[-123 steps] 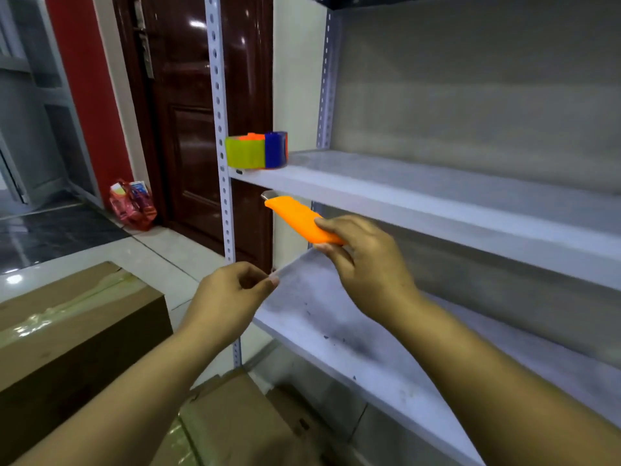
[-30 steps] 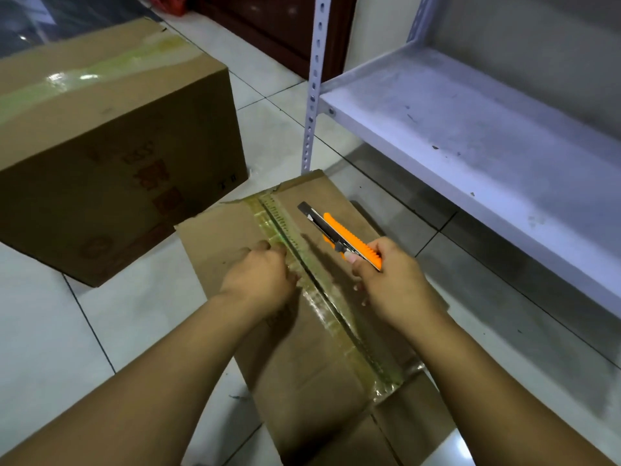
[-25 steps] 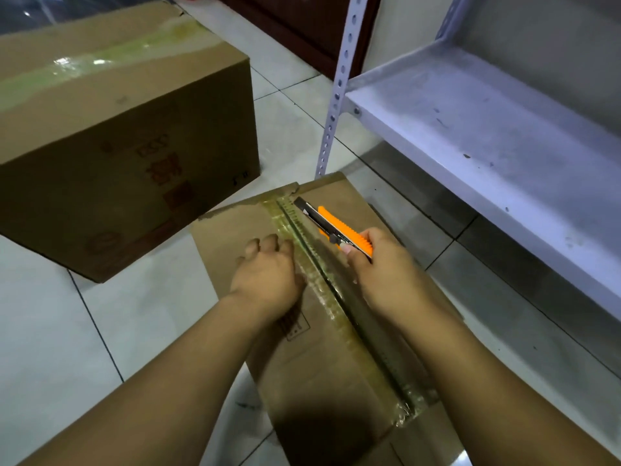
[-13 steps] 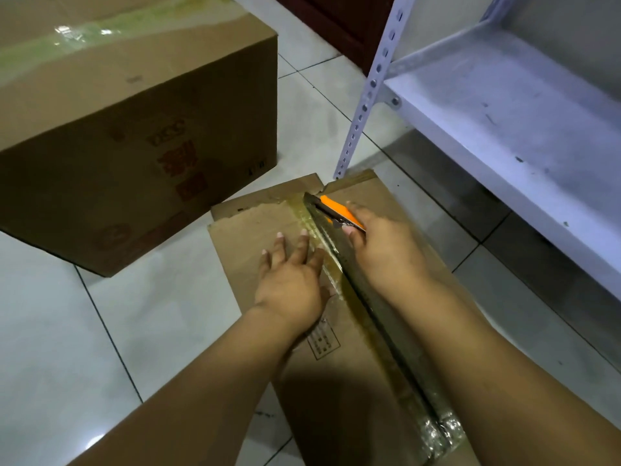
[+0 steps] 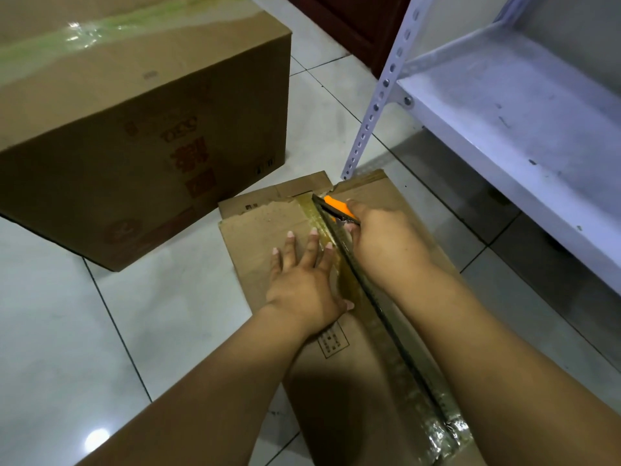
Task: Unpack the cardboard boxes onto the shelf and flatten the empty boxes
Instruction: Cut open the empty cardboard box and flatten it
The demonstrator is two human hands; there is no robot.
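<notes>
A taped cardboard box [image 5: 268,230] lies on the tiled floor below me, a strip of tape [image 5: 400,368] running along its top seam. My left hand [image 5: 305,274] presses flat on the left flap with fingers spread. My right hand [image 5: 386,240] grips an orange utility knife [image 5: 336,206], its blade at the far end of the seam. The grey metal shelf [image 5: 504,105] stands to the right, its lower board bare.
A larger sealed cardboard box [image 5: 134,122] stands on the floor at the upper left, close to the small box's far corner. The shelf's perforated upright post [image 5: 379,95] meets the floor just beyond the knife. A dark wooden door [image 5: 342,18] is behind.
I have turned from the shelf down to the box on the floor. The knife has travelled to the seam's far end, and my left hand has flattened on the flap.
</notes>
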